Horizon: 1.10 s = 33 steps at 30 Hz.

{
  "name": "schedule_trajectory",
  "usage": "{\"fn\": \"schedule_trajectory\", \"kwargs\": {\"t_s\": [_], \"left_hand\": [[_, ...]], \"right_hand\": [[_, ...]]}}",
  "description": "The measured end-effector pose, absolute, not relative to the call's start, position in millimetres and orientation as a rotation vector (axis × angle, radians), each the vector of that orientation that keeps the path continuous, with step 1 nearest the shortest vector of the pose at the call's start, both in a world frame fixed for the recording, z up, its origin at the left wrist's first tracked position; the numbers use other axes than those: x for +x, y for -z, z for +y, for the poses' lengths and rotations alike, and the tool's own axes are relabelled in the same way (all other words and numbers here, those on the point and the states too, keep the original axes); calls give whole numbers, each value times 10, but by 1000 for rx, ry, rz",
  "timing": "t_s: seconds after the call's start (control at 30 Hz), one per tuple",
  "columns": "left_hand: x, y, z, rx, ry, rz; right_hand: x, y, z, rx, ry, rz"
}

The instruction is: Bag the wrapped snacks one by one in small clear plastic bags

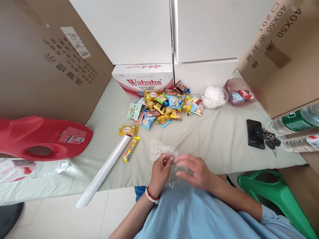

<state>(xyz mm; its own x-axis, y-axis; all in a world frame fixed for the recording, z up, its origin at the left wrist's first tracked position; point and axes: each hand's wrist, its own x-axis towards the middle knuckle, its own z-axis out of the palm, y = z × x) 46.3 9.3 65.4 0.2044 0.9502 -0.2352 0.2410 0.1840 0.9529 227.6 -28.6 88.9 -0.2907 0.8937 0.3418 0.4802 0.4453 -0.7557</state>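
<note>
My left hand (162,169), with a ring and a beaded bracelet at the wrist, pinches a crumpled clear plastic bag (159,148) between thumb and forefinger. Part of the bag lies on the cloth; another part hangs below the fingers near the table's front edge. Just to the right, my right hand (195,171) is blurred, its thumb and fingers apart around the bag's side. Whether it touches the film is hard to make out. Beyond the hands is a pile of wrapped snacks (175,101). A yellow snack stick (131,149) and a yellow packet (128,130) lie nearer, on the left.
A white roll (104,171) juts over the table edge. Behind stands a Wahaha carton (144,79). To the right are a bowl of white material (214,97), a pinkish clear container (249,99), a phone (255,133), keys (272,141) and bottles (296,121). A red jug (42,137) lies left.
</note>
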Motion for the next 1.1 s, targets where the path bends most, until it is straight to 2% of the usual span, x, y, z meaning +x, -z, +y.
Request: {"fn": "schedule_trajectory", "kwargs": {"t_s": [0.1,0.23,0.43,0.6,0.67,0.73,0.8,0.87,1.0,1.1], "left_hand": [[527,-650,90,1478,-824,1218],[501,-643,166,1488,-897,1277],[41,-354,242,1331,-854,1651],[-200,-187,45,1922,-978,1998],[-207,-188,2,2365,-913,1831],[-217,-180,13,2659,-688,1451],[-267,-144,58,2717,-501,1186],[-361,-101,99,2666,-443,1130],[-534,-150,99,2482,-567,1140],[-488,-337,120,2316,-792,1288]], "right_hand": [[2419,-888,-70,-1472,-900,-1613],[2612,-716,154,-1476,-1203,-1380],[2900,-353,-18,-1626,-1116,-995],[2948,-195,-252,-1795,-1125,-1090],[2945,-210,-284,-1844,-1096,-1131],[2961,-252,-294,-1864,-1074,-1187],[3019,-296,-307,-1877,-1052,-1244],[3131,-333,-342,-1907,-1025,-1297],[3439,-485,-394,-2026,-953,-1573],[3513,-745,-268,-2102,-581,-1734]]}}
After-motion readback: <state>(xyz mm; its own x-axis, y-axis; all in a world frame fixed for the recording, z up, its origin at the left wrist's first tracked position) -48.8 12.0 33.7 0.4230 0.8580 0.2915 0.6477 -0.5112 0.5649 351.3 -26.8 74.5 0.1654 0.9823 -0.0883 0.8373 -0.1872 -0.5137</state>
